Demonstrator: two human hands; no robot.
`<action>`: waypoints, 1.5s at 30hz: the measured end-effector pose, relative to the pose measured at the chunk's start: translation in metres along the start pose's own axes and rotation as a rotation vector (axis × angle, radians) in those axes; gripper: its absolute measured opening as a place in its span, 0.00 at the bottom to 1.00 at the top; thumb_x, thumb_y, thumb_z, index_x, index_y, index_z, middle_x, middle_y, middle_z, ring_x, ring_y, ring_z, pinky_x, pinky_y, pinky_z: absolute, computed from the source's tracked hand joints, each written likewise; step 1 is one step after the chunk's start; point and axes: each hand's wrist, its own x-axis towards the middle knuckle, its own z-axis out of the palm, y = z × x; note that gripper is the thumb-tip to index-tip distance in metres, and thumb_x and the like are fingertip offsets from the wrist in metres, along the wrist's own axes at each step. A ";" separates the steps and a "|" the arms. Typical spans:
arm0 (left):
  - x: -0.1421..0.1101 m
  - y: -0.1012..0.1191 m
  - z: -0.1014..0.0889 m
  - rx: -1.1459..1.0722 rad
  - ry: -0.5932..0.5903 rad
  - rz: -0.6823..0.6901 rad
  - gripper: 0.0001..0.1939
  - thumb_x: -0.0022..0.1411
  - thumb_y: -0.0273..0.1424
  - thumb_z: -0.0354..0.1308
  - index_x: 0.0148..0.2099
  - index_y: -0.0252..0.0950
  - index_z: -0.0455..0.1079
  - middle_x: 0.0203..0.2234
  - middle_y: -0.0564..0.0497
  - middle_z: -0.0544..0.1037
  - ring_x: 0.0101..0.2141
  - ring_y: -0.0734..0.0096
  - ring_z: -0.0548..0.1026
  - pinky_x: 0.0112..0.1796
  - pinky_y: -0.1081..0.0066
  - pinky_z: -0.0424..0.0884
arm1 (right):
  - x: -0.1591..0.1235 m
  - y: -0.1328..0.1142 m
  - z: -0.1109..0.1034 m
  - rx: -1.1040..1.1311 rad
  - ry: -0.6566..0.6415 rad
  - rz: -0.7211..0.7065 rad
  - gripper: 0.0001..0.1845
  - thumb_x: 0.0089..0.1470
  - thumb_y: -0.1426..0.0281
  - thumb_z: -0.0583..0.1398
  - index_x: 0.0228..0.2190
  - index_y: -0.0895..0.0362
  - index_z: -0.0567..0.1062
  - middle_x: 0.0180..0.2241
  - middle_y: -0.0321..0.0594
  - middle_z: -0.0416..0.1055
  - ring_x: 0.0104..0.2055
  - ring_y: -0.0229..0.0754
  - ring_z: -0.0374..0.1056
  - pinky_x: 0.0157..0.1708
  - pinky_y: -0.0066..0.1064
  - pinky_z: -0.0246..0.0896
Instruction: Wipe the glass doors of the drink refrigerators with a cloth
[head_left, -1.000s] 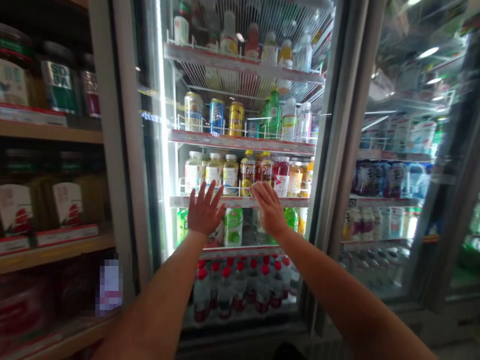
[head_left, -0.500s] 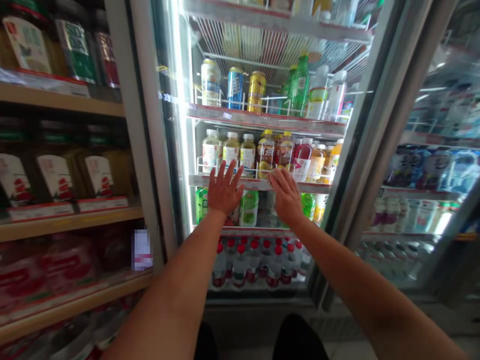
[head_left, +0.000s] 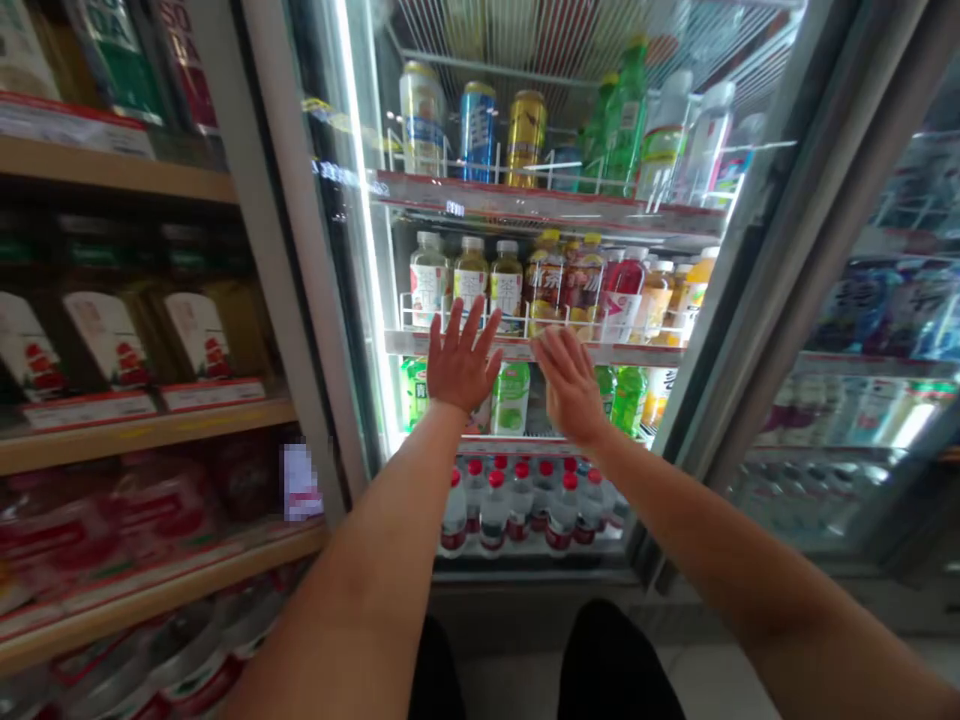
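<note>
Both of my arms reach forward to a lit drinks cooler (head_left: 555, 212). My left hand (head_left: 463, 362) is open, its fingers spread and pointing up, in front of the shelf edge below the white-labelled tea bottles (head_left: 470, 275). Beside it, my right hand (head_left: 571, 385) has its fingers stretched out and close together, with nothing seen in it. It is nearest to the yellow-capped iced tea bottles (head_left: 545, 275). A green-labelled bottle (head_left: 511, 400) shows between the hands on the shelf below. Whether either hand touches a surface is unclear.
Red-capped water bottles (head_left: 493, 510) stand at the cooler's bottom. Cans (head_left: 526, 140) and green bottles (head_left: 625, 120) line an upper shelf. Wooden shelving (head_left: 142, 432) with large bottles is on the left. Another cooler (head_left: 862, 360) stands right. My dark-clad knees (head_left: 611, 660) show below.
The view has tilted down and swung a little, so the shelves sit higher in the picture and more of my knees shows. Both hands keep nearly the same pose before the cooler.
</note>
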 end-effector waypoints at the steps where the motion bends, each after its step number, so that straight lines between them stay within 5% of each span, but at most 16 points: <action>1: 0.000 0.000 0.000 0.002 0.003 0.000 0.30 0.72 0.39 0.50 0.73 0.42 0.54 0.71 0.49 0.53 0.72 0.60 0.40 0.71 0.51 0.32 | -0.006 -0.005 0.002 0.021 -0.075 -0.072 0.41 0.66 0.80 0.48 0.71 0.46 0.37 0.72 0.35 0.50 0.75 0.47 0.39 0.73 0.50 0.43; 5: 0.000 0.001 0.000 -0.025 -0.020 -0.018 0.30 0.72 0.39 0.50 0.73 0.43 0.54 0.71 0.50 0.52 0.72 0.60 0.40 0.71 0.51 0.31 | -0.005 -0.002 -0.003 0.051 -0.196 -0.226 0.39 0.65 0.80 0.48 0.71 0.45 0.42 0.70 0.33 0.54 0.74 0.42 0.43 0.73 0.46 0.42; 11: 0.001 0.002 -0.003 -0.041 -0.061 -0.043 0.30 0.72 0.39 0.49 0.73 0.44 0.54 0.72 0.52 0.52 0.72 0.60 0.38 0.71 0.51 0.30 | 0.021 0.024 -0.007 -0.011 0.113 0.130 0.38 0.67 0.79 0.46 0.71 0.42 0.41 0.72 0.31 0.48 0.75 0.48 0.38 0.73 0.52 0.42; 13: 0.001 0.003 -0.004 -0.057 -0.084 -0.058 0.30 0.72 0.39 0.49 0.73 0.45 0.53 0.72 0.52 0.51 0.72 0.59 0.39 0.71 0.50 0.30 | 0.003 0.014 -0.003 0.018 0.023 0.062 0.38 0.67 0.79 0.47 0.71 0.43 0.42 0.72 0.33 0.50 0.75 0.48 0.40 0.73 0.52 0.43; 17: 0.003 0.003 -0.006 -0.078 -0.097 -0.068 0.30 0.72 0.39 0.50 0.73 0.45 0.53 0.72 0.52 0.51 0.72 0.57 0.39 0.70 0.49 0.31 | -0.029 -0.001 -0.004 0.103 -0.288 -0.298 0.38 0.65 0.79 0.50 0.70 0.46 0.48 0.69 0.34 0.58 0.73 0.42 0.48 0.72 0.46 0.47; 24: 0.003 0.002 -0.003 -0.053 -0.046 -0.046 0.30 0.71 0.40 0.50 0.73 0.44 0.55 0.71 0.51 0.53 0.72 0.59 0.40 0.70 0.49 0.34 | -0.004 0.031 -0.023 -0.047 0.026 0.064 0.39 0.66 0.80 0.48 0.71 0.43 0.43 0.70 0.34 0.54 0.75 0.44 0.39 0.73 0.49 0.45; 30: 0.003 0.002 -0.003 -0.044 -0.030 -0.021 0.31 0.71 0.40 0.50 0.73 0.43 0.55 0.71 0.49 0.53 0.72 0.58 0.40 0.70 0.48 0.35 | -0.042 0.028 -0.028 0.067 -0.284 -0.290 0.40 0.65 0.81 0.50 0.71 0.48 0.44 0.69 0.35 0.57 0.74 0.43 0.45 0.72 0.48 0.47; 37: 0.003 0.002 -0.001 -0.073 -0.041 -0.039 0.31 0.71 0.40 0.50 0.73 0.44 0.54 0.71 0.49 0.53 0.72 0.56 0.40 0.70 0.46 0.34 | -0.024 0.071 -0.048 -0.049 0.034 0.077 0.42 0.64 0.83 0.48 0.70 0.40 0.42 0.71 0.31 0.52 0.74 0.47 0.43 0.72 0.53 0.49; 42: 0.004 0.002 -0.001 -0.040 -0.017 -0.017 0.31 0.71 0.40 0.50 0.73 0.43 0.55 0.71 0.48 0.54 0.72 0.58 0.40 0.70 0.48 0.35 | -0.061 0.062 -0.051 0.014 -0.206 -0.219 0.42 0.63 0.84 0.49 0.71 0.46 0.43 0.68 0.35 0.59 0.73 0.45 0.48 0.71 0.49 0.51; 45: 0.004 0.001 0.000 -0.053 -0.012 -0.025 0.31 0.70 0.40 0.50 0.72 0.44 0.55 0.71 0.49 0.54 0.72 0.58 0.40 0.70 0.48 0.35 | -0.054 0.077 -0.062 -0.008 -0.204 -0.179 0.41 0.63 0.85 0.49 0.70 0.44 0.46 0.68 0.33 0.59 0.73 0.44 0.49 0.71 0.49 0.51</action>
